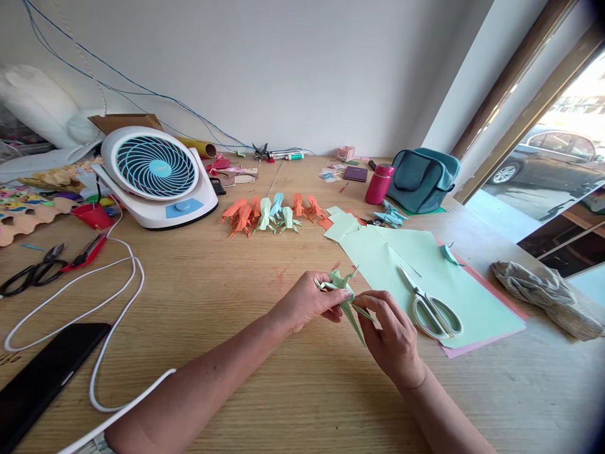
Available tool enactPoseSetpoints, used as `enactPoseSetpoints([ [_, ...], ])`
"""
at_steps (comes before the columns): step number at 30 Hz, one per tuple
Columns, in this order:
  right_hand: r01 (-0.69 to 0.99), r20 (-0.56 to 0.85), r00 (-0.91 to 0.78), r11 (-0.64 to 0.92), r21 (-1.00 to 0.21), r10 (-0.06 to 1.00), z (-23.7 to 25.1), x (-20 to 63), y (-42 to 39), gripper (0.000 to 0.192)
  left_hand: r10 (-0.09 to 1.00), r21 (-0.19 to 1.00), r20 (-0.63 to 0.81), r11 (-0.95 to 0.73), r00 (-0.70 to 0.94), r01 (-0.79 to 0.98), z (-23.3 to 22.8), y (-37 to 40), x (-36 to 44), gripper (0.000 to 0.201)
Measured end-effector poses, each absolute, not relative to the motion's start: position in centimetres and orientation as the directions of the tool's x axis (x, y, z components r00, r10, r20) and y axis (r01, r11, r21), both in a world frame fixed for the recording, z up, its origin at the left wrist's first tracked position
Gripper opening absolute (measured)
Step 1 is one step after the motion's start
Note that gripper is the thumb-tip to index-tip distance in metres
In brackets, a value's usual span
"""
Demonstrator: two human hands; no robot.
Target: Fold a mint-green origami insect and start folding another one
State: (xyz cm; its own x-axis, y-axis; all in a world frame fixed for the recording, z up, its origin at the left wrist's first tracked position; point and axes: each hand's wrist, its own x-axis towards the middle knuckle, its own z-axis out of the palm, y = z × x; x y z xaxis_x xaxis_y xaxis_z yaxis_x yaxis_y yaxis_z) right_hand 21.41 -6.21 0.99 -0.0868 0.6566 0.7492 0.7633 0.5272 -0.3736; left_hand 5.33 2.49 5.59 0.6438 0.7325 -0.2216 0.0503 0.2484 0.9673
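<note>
Head view: green paper figure [347,293] pinched between left hand [309,302] and right hand [392,334].

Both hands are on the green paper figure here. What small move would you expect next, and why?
Probably a pinch to sharpen a fold. The left hand steadies the half-folded green paper figure above the table, while the right hand pinches its thin lower point. Finished figures lie in a row beyond.

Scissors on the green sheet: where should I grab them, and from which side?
Take the white scissors by the looped handles, which lie toward the table's near edge, coming from the near right. The blades point away up-left, and the right hand is just left of the handles.
</note>
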Motion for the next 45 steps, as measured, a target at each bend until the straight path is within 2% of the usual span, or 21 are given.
enactPoseSetpoints([
  [6, 0.795, 0.789, -0.120, 0.535, -0.288, 0.603, 1.2, 21.5, -6.5, 0.034, 0.753, 0.956, -0.241, 0.292, 0.612, 0.018, 5.8, 2.2, 5.5, 0.036],
  [12, 0.809, 0.804, -0.161, 0.543, -0.225, 0.573, 1.1, 21.9, -6.6, 0.039, 0.727, 0.938, -0.259, 0.347, 0.636, -0.015, 5.9, 2.1, 5.5, 0.038],
  [17, 0.834, 0.797, -0.193, 0.524, -0.175, 0.573, 1.1, 21.9, -6.4, 0.034, 0.721, 0.931, -0.285, 0.364, 0.631, 0.004, 5.9, 2.2, 5.6, 0.038],
  [21, 0.844, 0.783, -0.179, 0.502, -0.189, 0.596, 0.9, 21.8, -6.3, 0.030, 0.737, 0.934, -0.292, 0.357, 0.610, 0.016, 6.0, 2.0, 5.7, 0.036],
  [25, 0.810, 0.770, -0.100, 0.501, -0.305, 0.630, 1.1, 21.2, -6.1, 0.026, 0.764, 0.942, -0.274, 0.336, 0.584, 0.002, 5.6, 1.7, 5.9, 0.033],
  [30, 0.686, 0.720, 0.096, 0.479, -0.548, 0.687, 1.6, 20.3, -6.0, 0.018, 0.806, 0.973, -0.187, 0.232, 0.562, -0.009, 5.1, 1.6, 6.1, 0.023],
  [33, 0.552, 0.615, 0.212, 0.427, -0.717, 0.759, 1.4, 20.1, -5.9, 0.013, 0.815, 0.985, -0.153, 0.175, 0.560, 0.015, 5.3, 1.5, 6.1, 0.019],
  [37, 0.296, 0.370, 0.316, 0.280, -0.913, 0.874, 1.1, 20.1, -5.8, 0.013, 0.819, 0.997, -0.080, 0.067, 0.569, 0.044, 5.7, 1.3, 6.0, 0.015],
  [41, 0.062, 0.242, 0.336, 0.235, -0.970, 0.910, 1.3, 20.1, -5.5, 0.019, 0.828, 0.993, -0.013, -0.057, 0.561, 0.108, 5.9, 1.3, 6.0, 0.018],
  [45, -0.040, 0.201, 0.345, 0.229, -0.973, 0.917, 1.4, 20.1, -5.2, 0.022, 0.837, 0.973, 0.019, -0.141, 0.547, 0.183, 5.8, 1.3, 6.0, 0.017],
])
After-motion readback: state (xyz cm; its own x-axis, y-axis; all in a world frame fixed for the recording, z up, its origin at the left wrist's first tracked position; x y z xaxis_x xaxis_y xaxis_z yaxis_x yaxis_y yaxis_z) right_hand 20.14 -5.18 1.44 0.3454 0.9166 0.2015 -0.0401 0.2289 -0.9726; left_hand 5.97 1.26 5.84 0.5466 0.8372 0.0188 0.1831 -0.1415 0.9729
